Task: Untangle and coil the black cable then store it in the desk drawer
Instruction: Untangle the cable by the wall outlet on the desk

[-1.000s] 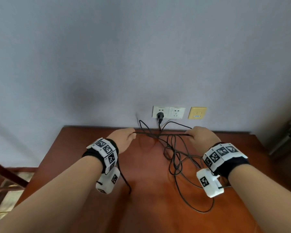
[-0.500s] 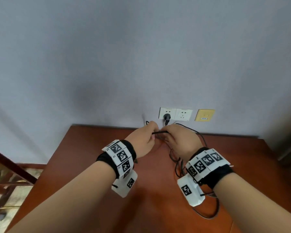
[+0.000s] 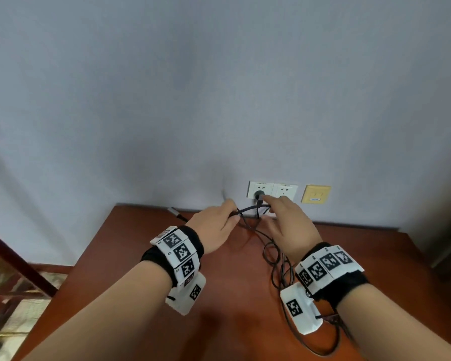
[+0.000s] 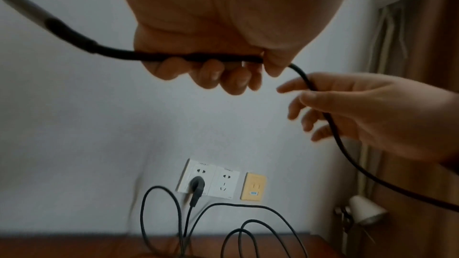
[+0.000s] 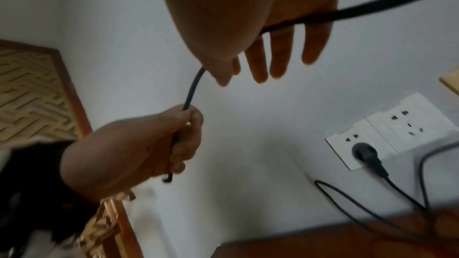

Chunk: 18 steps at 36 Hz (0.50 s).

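Note:
The black cable (image 3: 272,246) lies in tangled loops on the red-brown desk (image 3: 232,295), and its plug (image 3: 258,195) sits in the wall socket. My left hand (image 3: 214,227) grips the cable (image 4: 139,55) near its free end, whose grey connector (image 3: 176,213) juts out to the left. My right hand (image 3: 284,220) is close beside it, just below the socket. Its fingers (image 5: 280,54) are straight, and the cable (image 5: 347,13) runs loosely across the palm. In the right wrist view my left hand (image 5: 139,144) is a fist round the cable (image 5: 192,89).
Two white sockets (image 3: 284,191) and a yellow wall plate (image 3: 315,194) sit on the grey wall just behind the desk. A dark wooden frame (image 3: 16,269) stands to the left of the desk. A pale lamp-like object (image 4: 365,213) stands at the right.
One second ago my hands held a stretch of cable taut, wide apart. They came together near the socket, and the right hand's fingers have since straightened.

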### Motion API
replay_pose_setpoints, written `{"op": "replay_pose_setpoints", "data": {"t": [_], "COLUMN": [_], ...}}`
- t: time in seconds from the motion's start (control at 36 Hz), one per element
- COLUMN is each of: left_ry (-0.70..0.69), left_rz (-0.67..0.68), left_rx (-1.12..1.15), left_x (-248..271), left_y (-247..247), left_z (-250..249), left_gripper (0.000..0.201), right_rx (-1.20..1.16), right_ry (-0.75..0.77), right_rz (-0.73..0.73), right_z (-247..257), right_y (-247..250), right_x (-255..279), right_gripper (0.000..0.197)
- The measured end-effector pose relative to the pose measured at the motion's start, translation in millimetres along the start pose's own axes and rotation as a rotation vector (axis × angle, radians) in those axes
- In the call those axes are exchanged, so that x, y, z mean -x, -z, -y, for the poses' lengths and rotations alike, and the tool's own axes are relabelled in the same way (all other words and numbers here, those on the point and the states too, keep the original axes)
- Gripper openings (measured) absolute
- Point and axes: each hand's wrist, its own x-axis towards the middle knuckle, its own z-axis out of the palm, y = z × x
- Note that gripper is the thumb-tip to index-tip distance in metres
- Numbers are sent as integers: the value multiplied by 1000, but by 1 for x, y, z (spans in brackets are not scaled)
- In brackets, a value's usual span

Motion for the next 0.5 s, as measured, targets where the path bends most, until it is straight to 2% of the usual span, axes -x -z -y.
{"op": "replay_pose_setpoints", "data": {"t": [0.08,0.19,0.33,0.5], "left_ry": [-55,-107,-133,-173], "left_rz": [-53,-80,0,-114], "left_rx": [-67,-142,-240,-181], "left_x": [1,-2,-2,-1], "left_y": [2,11,15,21], "left_z": [-13,-30,-28,-2], "left_gripper": [13,11,27,29], "right_rx": [102,92,135,145], "right_ry": [139,143,168,140], "right_rz": [27,163,214,209], "right_z": [10,19,10,-8], "right_y": [1,-1,3,18], "right_x": [-2,-2,4,2], "right_gripper": [37,24,36,39]}}
